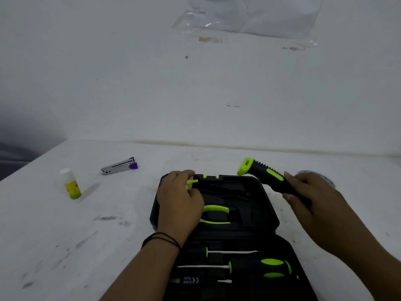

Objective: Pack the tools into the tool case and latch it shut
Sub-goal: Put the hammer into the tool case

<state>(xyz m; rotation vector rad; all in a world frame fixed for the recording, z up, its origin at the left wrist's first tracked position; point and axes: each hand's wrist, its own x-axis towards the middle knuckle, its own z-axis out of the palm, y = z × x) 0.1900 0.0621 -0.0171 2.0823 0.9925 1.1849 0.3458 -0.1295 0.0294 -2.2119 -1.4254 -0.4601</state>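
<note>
A black tool case lies open on the white table, in front of me. Green-handled pliers sit in its far half. Two screwdrivers with black and green handles lie in its near half. My left hand rests on the far left corner of the case, its fingers closed on a small green-and-clear piece. My right hand holds a tool by its black and green handle, lifted above the case's far right corner. The tool's head is hidden under my hand.
A purple and chrome stapler and an upright glue stick stand on the table to the left. A round object lies partly hidden behind my right hand. A clear plastic bag hangs on the wall.
</note>
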